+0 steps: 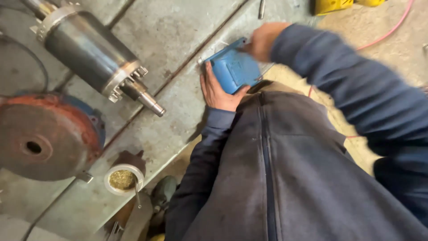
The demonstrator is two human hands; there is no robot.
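Observation:
A blue metal housing part (pixel 235 69) rests at the edge of a grey steel workbench (pixel 178 31). My left hand (pixel 217 91) cups its lower left side, fingers against the blue surface. My right hand (pixel 262 41) grips its upper right end. Both arms wear dark blue sleeves, and my dark jacket fills the lower right of the view.
A large dark steel motor rotor with a shaft (pixel 96 56) lies at the upper left. A rusty red round end cover (pixel 44 136) sits at the left. A white cup with a metal straw (pixel 124 179) stands near the bench's edge. Yellow equipment (pixel 330 5) and a red cable (pixel 392 29) lie on the floor.

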